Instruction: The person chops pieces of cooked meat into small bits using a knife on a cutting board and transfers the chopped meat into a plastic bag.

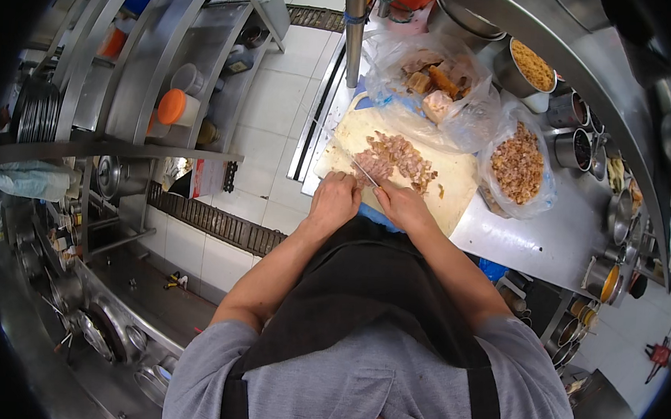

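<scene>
My right hand (403,207) grips a knife (365,171) whose thin blade points up and left across the cutting board (451,185). Beside the blade, my left hand (336,197) rests with curled fingers at the board's near left edge; whatever lies under those fingers is hidden. Chopped pinkish-brown meat (402,159) is spread over the middle of the pale board, and some of it touches the blade. Larger meat chunks (437,103) sit in an open clear plastic bag (467,122) at the board's far side. Another plastic bag (534,207), on the right, holds small diced meat (518,166).
The steel worktable (517,246) extends rightward, with metal containers (572,149) along its far side. One pot (509,61) holds an orange-brown crumbly food. A steel post (354,32) rises behind the board. Steel shelving (165,66) bears an orange-lidded tub (177,107) to the left.
</scene>
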`<state>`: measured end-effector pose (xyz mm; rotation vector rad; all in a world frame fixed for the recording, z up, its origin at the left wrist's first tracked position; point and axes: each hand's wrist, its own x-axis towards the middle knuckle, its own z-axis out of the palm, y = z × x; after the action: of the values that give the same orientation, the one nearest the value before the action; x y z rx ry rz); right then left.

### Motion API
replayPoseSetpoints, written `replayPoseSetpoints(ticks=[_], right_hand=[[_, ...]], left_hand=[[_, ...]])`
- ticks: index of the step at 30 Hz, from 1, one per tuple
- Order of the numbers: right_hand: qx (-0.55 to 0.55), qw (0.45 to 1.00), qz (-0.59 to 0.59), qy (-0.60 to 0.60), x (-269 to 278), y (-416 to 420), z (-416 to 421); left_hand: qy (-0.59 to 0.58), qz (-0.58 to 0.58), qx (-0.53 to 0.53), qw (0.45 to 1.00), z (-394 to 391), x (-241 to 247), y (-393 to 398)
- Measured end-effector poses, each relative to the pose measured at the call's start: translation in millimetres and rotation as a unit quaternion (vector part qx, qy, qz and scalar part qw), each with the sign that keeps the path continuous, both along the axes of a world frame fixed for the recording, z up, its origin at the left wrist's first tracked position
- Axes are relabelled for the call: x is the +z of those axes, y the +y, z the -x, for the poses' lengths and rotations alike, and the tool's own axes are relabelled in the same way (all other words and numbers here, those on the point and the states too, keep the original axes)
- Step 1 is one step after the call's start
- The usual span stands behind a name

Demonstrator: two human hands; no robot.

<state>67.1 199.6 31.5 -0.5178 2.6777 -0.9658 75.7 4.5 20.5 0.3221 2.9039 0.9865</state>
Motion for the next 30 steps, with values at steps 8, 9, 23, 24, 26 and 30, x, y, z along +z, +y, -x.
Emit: replayPoseSetpoints(ticks=[8,9,23,24,26,30], right_hand=[[-0.017,1.000,-0.005,-0.017,-7.9,2.8,-1.3],[-0.017,1.000,-0.004,-0.021,-4.7,3.0,-0.5],[0.043,0.998,0.016,-0.042,2.7,-0.2,-17.6],[0.052,0.998,0.005,-0.030,-1.1,-2.2,-15.3],[0.036,0.999,0.015,-0.014,-6.5,-4.7,-17.4],[0.037,0.998,-0.009,-0.052,-0.2,0.4,-16.6]], left_hand=[[0.012,-0.002,0.006,1.000,-2.1,-3.2,0.0],[0.015,-0.003,0.013,1.000,-2.2,-5.0,-1.1],[-0.001,-0.010,0.022,1.000,-10.3,-6.0,-9.6],[0.001,-0.006,0.021,1.000,-10.3,-6.8,-7.8],[0.006,0.001,0.018,1.000,-10.9,-9.2,-4.8],[0.004,0.006,0.029,1.000,-9.3,-5.5,-1.4]])
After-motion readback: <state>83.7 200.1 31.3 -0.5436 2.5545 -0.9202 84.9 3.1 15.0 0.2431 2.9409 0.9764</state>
